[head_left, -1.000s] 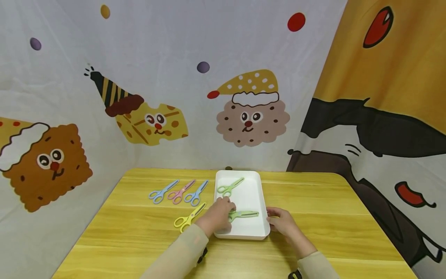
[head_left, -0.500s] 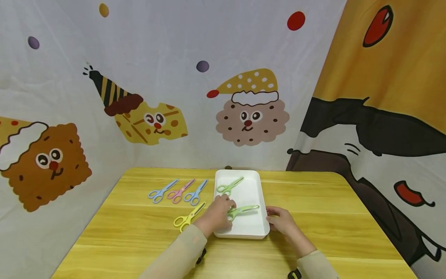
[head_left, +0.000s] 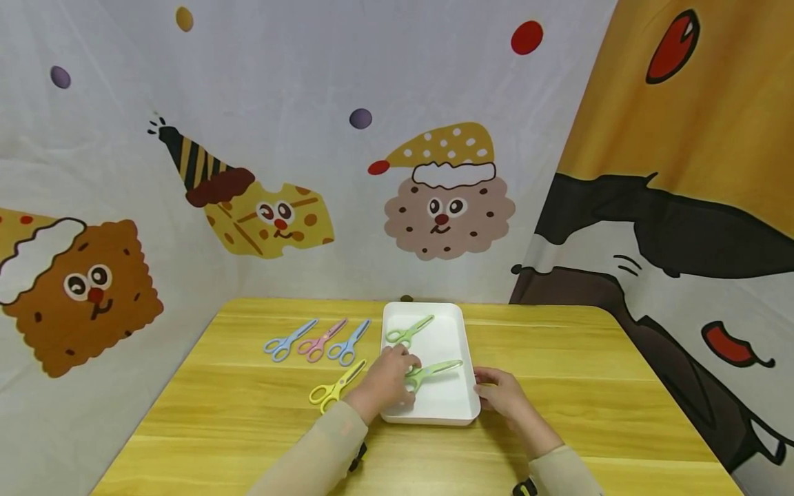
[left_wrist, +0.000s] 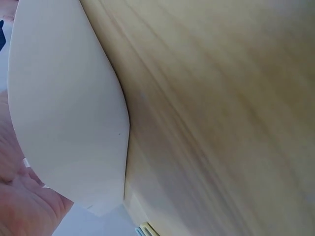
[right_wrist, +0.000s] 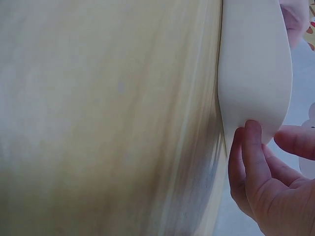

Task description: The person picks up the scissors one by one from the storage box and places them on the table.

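Note:
In the head view, my left hand (head_left: 387,379) reaches over the left rim of a white rectangular tray (head_left: 439,410). Its curled fingers hold green scissors (head_left: 437,370) by the handles, partly hiding them, and the blades point right. A second pair of light green scissors (head_left: 409,332) lies in the far part of the tray. My right hand (head_left: 501,394) grips the tray's right side; in the right wrist view its fingertips press the outer wall and the thumb (right_wrist: 295,141) is at the rim. The left wrist view shows mostly the tray wall (left_wrist: 69,108) and part of my left palm (left_wrist: 32,206).
Left of the tray lie blue scissors (head_left: 281,346), pink scissors (head_left: 316,348) and another blue pair of scissors (head_left: 343,351) in a row. Yellow scissors (head_left: 331,393) lie nearer, beside my left wrist. A cartoon-print curtain (head_left: 298,89) hangs behind the wooden table (head_left: 577,386).
The green scissors in my left hand have turned, their blade tips swinging away toward the tray's far end. My right hand and the tray have stayed in place.

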Available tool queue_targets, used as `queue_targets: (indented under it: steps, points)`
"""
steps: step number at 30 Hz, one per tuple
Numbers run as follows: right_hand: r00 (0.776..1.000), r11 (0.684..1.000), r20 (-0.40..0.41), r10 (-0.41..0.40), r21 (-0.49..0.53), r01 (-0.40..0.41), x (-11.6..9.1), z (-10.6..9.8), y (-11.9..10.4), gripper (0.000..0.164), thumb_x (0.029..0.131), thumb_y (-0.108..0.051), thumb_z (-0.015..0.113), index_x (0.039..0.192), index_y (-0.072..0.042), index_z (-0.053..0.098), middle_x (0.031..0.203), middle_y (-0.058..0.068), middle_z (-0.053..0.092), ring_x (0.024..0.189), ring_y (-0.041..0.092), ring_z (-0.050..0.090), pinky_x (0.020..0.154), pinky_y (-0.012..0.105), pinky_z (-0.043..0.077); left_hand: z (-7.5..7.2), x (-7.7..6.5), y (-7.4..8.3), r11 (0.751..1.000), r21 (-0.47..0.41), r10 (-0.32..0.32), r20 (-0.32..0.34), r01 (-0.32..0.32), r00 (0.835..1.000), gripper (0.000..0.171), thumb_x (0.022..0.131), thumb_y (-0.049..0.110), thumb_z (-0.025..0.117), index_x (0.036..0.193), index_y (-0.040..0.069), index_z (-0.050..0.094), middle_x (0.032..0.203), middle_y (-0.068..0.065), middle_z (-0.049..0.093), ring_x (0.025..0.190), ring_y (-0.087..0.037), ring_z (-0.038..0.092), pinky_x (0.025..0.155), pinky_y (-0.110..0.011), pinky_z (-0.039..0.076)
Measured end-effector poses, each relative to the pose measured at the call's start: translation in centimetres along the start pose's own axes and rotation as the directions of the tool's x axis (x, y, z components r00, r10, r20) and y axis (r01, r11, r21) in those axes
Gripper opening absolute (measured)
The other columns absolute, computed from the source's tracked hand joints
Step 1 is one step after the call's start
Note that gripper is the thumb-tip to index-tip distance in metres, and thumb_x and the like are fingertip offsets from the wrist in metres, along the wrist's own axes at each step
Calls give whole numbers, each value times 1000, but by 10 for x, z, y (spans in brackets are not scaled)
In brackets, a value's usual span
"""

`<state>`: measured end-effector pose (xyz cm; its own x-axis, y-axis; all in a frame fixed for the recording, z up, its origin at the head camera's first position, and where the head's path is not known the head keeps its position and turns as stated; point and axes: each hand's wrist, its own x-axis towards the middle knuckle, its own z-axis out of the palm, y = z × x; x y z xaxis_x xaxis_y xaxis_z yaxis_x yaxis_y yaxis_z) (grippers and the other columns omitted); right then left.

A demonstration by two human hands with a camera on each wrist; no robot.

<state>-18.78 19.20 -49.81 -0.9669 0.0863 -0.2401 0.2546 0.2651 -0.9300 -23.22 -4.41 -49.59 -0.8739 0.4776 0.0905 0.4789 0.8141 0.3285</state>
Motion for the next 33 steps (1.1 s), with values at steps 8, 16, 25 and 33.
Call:
queue_targets:
  steps: [8, 16, 25, 33]
  points:
    - [1000, 1000, -1, 0, -1, 0, 0, 0, 1, 39, 86, 9, 55, 125, 12, 52, 114, 28, 56, 90, 24, 63, 73, 39, 57, -7, -1, 1, 998, -45, -52, -8, 52, 999, 57, 60, 28, 86, 113, 23, 65, 118, -3, 54, 102, -21, 49, 83, -32, 50]
    - [1000, 1000, -1, 3, 4, -3, 0, 1, 0, 39, 86, 8, 55, 125, 13, 52, 114, 28, 56, 90, 25, 63, 72, 39, 57, -13, -3, -3, 995, -65, -78, -34, 76, 996, 56, 60, 28, 85, 113, 23, 65, 120, -6, 54, 106, -25, 51, 79, -33, 52]
    - [1000, 1000, 5, -10, -2, 10, 0, 0, 0, 39, 86, 8, 54, 125, 13, 51, 113, 28, 56, 88, 25, 63, 71, 39, 57, -13, -1, -6, 990, -106, -98, -96, 88, 991, 57, 61, 28, 84, 115, 23, 64, 124, -6, 53, 111, -25, 49, 87, -36, 51]
    - [1000, 1000, 3, -5, -8, 5, -1, 0, -1, 39, 87, 7, 54, 125, 12, 52, 114, 27, 57, 89, 26, 63, 72, 39, 57, -18, -4, -9, 973, -207, -139, -158, 105, 978, 57, 62, 23, 83, 115, 22, 64, 121, -5, 55, 111, -25, 50, 88, -38, 50]
